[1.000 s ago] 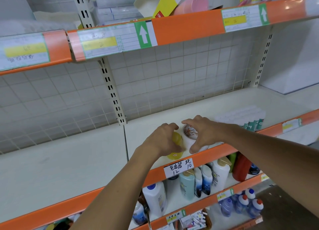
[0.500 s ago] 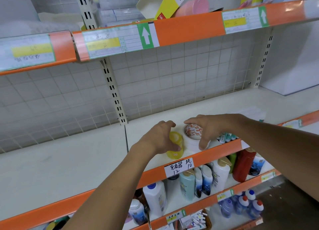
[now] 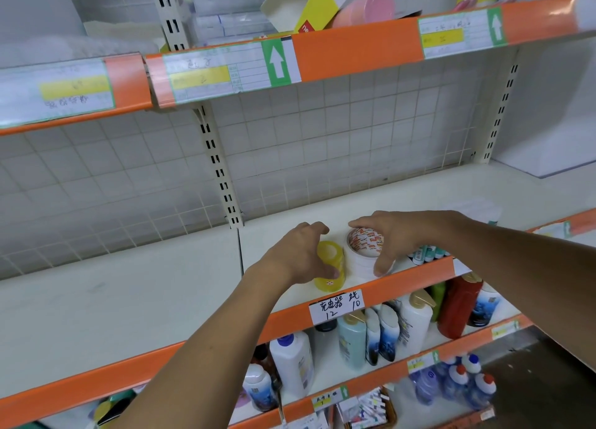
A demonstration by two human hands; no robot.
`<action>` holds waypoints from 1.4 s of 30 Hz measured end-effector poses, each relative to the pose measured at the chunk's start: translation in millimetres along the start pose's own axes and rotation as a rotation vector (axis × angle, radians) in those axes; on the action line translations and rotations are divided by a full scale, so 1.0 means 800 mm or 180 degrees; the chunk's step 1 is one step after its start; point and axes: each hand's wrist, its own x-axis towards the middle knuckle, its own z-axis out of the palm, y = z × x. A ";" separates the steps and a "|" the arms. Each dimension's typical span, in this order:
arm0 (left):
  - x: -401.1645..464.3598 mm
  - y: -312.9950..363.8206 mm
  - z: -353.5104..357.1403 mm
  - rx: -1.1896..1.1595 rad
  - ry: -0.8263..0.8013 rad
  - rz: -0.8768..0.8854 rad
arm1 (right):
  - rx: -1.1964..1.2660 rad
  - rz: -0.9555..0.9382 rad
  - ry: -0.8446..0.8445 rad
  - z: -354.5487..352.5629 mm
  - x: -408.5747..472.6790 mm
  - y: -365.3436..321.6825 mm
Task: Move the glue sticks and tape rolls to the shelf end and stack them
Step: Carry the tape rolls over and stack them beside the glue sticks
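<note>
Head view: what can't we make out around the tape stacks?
- Glue sticks: mostly hidden behind the right hand and forearm; count unclear.
- White tape stack: roll count blurred, sides covered by fingers.
- Yellow tape stack: left side hidden by the left hand.

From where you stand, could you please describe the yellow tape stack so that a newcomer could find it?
On the middle shelf, above the handwritten price tag, two tape stacks stand side by side. It is the yellow stack, under the left hand; its neighbour is white with red print.

Glossy yellow tape rolls [image 3: 329, 265]; matt white shelf [image 3: 129, 299].
</note>
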 end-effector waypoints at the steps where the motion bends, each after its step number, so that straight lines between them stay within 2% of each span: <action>1: -0.001 0.000 -0.001 -0.0005 -0.0002 -0.0012 | -0.0029 0.0041 -0.0050 -0.001 -0.003 0.000; 6: -0.009 -0.003 -0.011 -0.0134 -0.0022 -0.0091 | -0.0041 0.0126 -0.0181 -0.022 -0.019 -0.006; 11: -0.024 -0.011 -0.029 -0.0121 0.0061 -0.0207 | 0.0418 -0.0152 0.0073 -0.050 -0.032 -0.033; 14: -0.040 -0.025 -0.036 0.0094 0.0086 -0.0380 | 0.0231 -0.0373 0.0371 -0.053 -0.024 -0.063; 24: -0.120 -0.111 -0.051 0.0736 0.0240 -0.1255 | -0.0423 -0.1016 0.0366 -0.027 0.015 -0.197; 32: -0.187 -0.192 -0.068 0.0912 0.0460 -0.1759 | -0.0878 -0.1584 0.0244 0.016 0.055 -0.320; 42: -0.275 -0.298 -0.091 0.1010 0.0543 -0.2300 | -0.1008 -0.2158 0.0237 0.066 0.097 -0.454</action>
